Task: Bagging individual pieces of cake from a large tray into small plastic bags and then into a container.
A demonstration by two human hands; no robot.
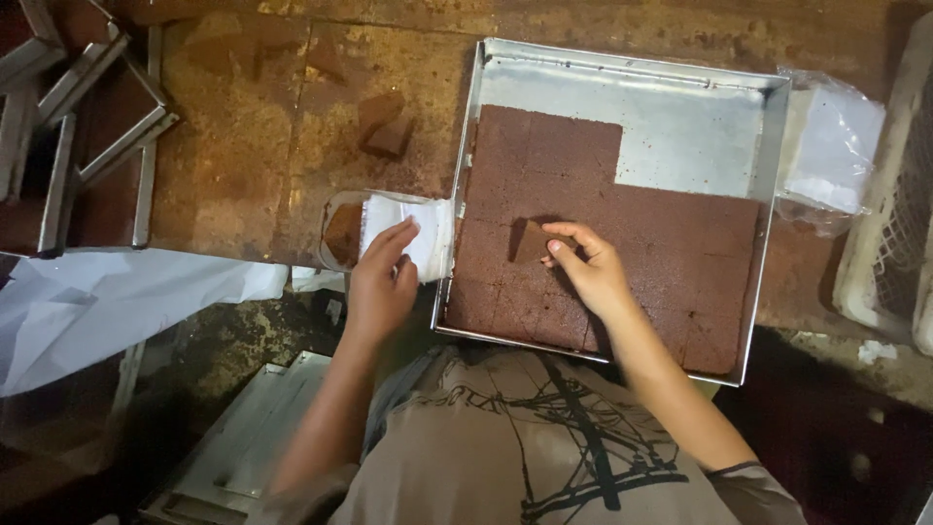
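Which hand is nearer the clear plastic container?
Left. The left hand touches the paper-lined clear plastic container; the right hand is over the tray, lifting a brown square.

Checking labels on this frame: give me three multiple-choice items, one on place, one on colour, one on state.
1. Where does the large square metal tray hold no cake?
A. far right corner
B. near left corner
C. centre

2. What colour is the cut slab of cake?
A. yellow
B. dark brown
C. white

3. What does the right hand do?
A. lies flat on the table
B. grips a knife
C. pinches one small brown cake piece

Answers: 1 A, bare metal shows there. 2 B, the slab is dark brown throughout. 3 C, the fingers close on a piece tilted up above the slab; the left hand holds a clear plastic bag.
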